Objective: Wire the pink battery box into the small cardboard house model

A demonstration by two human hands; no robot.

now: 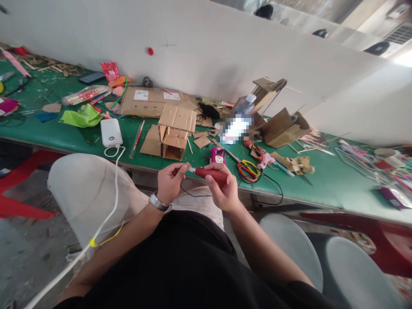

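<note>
My right hand (223, 186) is wrapped round the thick red handle of an awl (210, 174), its metal end pointing left. Close to that end, my left hand (171, 180) pinches a small tan piece (188, 164), seemingly cardboard. The awl's tip is hidden at the piece, so whether it goes in I cannot tell. Both hands are held over my lap at the table's front edge. Just beyond them stands a small cardboard box structure (176, 128). A pink glue gun (265, 160) and scissors (249, 170) lie to the right.
On the green table (325, 171) lie a white power bank (111, 132) with its cable, a pen in a clear sleeve (137, 139), a flat carton (154, 103) and cardboard scraps. A bottle (247, 105) stands further back. Grey stools (291, 244) are at right, a red one (25, 189) at left.
</note>
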